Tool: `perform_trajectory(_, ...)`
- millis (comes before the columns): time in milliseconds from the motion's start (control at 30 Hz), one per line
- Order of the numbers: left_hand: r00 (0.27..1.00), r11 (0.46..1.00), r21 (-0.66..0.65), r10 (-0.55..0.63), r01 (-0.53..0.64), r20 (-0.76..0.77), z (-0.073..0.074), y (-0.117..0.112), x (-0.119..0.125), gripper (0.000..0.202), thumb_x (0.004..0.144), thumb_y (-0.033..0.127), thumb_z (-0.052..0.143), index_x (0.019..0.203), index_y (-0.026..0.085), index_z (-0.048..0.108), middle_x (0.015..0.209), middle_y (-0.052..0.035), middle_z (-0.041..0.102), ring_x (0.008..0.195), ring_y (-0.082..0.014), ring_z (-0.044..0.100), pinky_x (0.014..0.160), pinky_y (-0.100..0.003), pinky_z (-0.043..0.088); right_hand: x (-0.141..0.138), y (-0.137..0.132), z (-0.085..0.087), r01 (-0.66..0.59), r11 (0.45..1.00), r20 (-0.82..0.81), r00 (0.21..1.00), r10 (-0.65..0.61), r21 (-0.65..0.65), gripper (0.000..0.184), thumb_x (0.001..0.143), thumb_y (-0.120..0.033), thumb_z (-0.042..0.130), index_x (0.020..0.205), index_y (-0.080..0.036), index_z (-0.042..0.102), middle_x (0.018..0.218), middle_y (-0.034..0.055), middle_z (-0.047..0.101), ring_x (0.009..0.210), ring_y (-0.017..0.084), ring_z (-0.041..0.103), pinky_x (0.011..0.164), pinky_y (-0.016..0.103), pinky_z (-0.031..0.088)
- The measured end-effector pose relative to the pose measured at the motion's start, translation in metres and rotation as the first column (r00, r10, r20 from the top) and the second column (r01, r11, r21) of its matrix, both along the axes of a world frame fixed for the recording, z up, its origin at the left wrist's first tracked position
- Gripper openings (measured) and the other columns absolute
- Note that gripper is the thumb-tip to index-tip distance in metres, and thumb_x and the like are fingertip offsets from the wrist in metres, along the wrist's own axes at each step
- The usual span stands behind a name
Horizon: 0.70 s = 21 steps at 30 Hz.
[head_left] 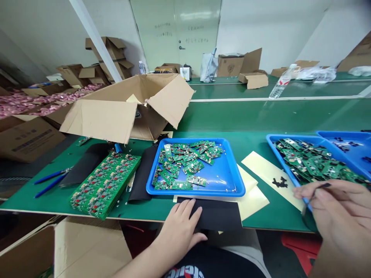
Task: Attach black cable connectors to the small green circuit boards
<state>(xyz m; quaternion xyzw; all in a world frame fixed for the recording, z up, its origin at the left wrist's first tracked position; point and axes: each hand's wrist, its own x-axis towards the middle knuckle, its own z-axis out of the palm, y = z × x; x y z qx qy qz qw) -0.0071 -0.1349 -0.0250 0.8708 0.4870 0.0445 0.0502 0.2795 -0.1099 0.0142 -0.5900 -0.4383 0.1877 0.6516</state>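
Okay, so the thing I'd watch is the black sheet [223,215]: it lies at the near edge of the bench [281,216], just in front of the middle tray [222,172], and part of it seems to poke past the edge. The left hand [182,227] is laid over its near left part, fingers loosely spread and not pinching anything, so if that hand lifts or pushes crooked, I reckon the sheet could skid off. The right hand's grip looks closed, thumb against finger on a thin dark strip [324,185], right over the rim of the right tray [286,169]. If the strip is sticky (no clue, just guessing) it could snag the boards [313,160] in there, and a low wrist could drag the yellow paper [257,161] with the black bits [280,182] on it. The panel stack [106,185] also sits by the near edge, so a swinging left elbow might nudge it. Hard to make out: the right hand is blurry, I can't tell where the strip ends, and it hides part of that tray. The far-right tray [352,139] gets cut off by the frame, and I can't say whether the sheet tucks under the middle tray.
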Motion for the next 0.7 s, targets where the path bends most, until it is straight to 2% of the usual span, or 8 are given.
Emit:
perform_trajectory(100,0.996,0.998,-0.030,-0.048,0.050,0.071,0.012,0.025,-0.004,0.024,0.083,0.025,0.059,0.106,0.017,0.061,0.103,-0.0106,0.065,0.091,-0.0241,0.062,0.076,-0.036,0.053,-0.012,0.009,0.002,-0.118,0.993,-0.003,0.993,0.118,-0.007,0.011,0.074,-0.026,0.068,0.084,-0.024,0.063,0.069,0.0045,0.064,0.064,0.020,0.064,0.063,0.037,0.056)
perform_trajectory(133,0.995,0.998,-0.027,-0.046,0.048,0.091,0.015,0.037,-0.005,0.022,0.084,0.018,0.054,0.106,0.017,0.061,0.103,-0.0104,0.064,0.091,-0.0235,0.062,0.077,-0.036,0.052,-0.014,0.013,0.000,-0.163,0.987,0.002,0.987,0.163,-0.005,0.010,0.075,-0.027,0.067,0.084,-0.024,0.064,0.069,0.0043,0.064,0.063,0.020,0.064,0.061,0.036,0.056)
perform_trajectory(200,0.991,0.999,-0.040,0.002,0.003,0.132,0.018,0.062,-0.004,0.027,0.084,0.011,0.049,0.110,0.016,0.059,0.111,-0.0134,0.060,0.103,-0.0271,0.056,0.087,-0.043,0.047,-0.017,0.023,-0.003,-0.244,0.970,0.018,0.970,0.243,0.013,0.012,0.077,-0.028,0.066,0.087,-0.023,0.064,0.069,0.0036,0.065,0.062,0.019,0.064,0.060,0.033,0.056)
perform_trajectory(267,0.968,0.981,-0.192,0.088,-0.043,0.233,0.017,0.086,-0.002,0.026,0.080,0.009,0.054,0.105,0.013,0.060,0.110,-0.0157,0.057,0.105,-0.0311,0.053,0.091,-0.049,0.041,-0.021,0.034,-0.005,-0.318,0.948,0.046,0.948,0.316,0.030,0.014,0.078,-0.029,0.065,0.090,-0.022,0.063,0.070,0.0028,0.065,0.062,0.017,0.065,0.060,0.031,0.056)
perform_trajectory(333,0.954,0.969,-0.246,0.102,-0.031,0.282,0.015,0.103,0.001,0.021,0.074,0.006,0.059,0.094,0.012,0.063,0.101,-0.0144,0.059,0.102,-0.0322,0.053,0.091,-0.050,0.040,-0.026,0.044,-0.003,-0.383,0.922,0.082,0.922,0.378,0.053,0.014,0.081,-0.029,0.062,0.093,-0.021,0.062,0.069,0.0018,0.065,0.062,0.016,0.065,0.060,0.029,0.056)
perform_trajectory(467,0.890,0.941,-0.338,0.136,0.022,0.435,0.014,0.122,0.000,0.012,0.066,0.008,0.066,0.076,0.014,0.065,0.086,-0.0085,0.059,0.092,-0.0288,0.055,0.088,-0.045,0.041,-0.037,0.062,0.008,-0.457,0.886,0.144,0.885,0.443,0.081,0.015,0.084,-0.029,0.057,0.096,-0.021,0.062,0.069,0.0014,0.065,0.064,0.015,0.065,0.061,0.028,0.055)
perform_trajectory(567,0.769,0.902,-0.425,0.214,0.082,0.602,0.022,0.132,-0.005,0.012,0.071,0.025,0.067,0.080,0.017,0.065,0.079,-0.0043,0.060,0.079,-0.0212,0.056,0.077,-0.034,0.045,-0.044,0.080,0.014,-0.480,0.874,0.153,0.872,0.465,0.078,0.018,0.085,-0.031,0.055,0.098,-0.020,0.061,0.069,0.0010,0.064,0.064,0.014,0.064,0.063,0.029,0.054)
perform_trajectory(700,0.478,0.862,-0.479,0.355,0.164,0.803,0.032,0.148,-0.004,0.033,0.081,0.049,0.053,0.085,0.017,0.059,0.070,-0.0001,0.055,0.061,-0.0114,0.053,0.063,-0.025,0.045,-0.059,0.107,0.013,-0.540,0.840,0.120,0.839,0.531,0.053,0.022,0.085,-0.035,0.053,0.099,-0.019,0.060,0.066,0.0003,0.062,0.062,0.015,0.062,0.064,0.030,0.053)
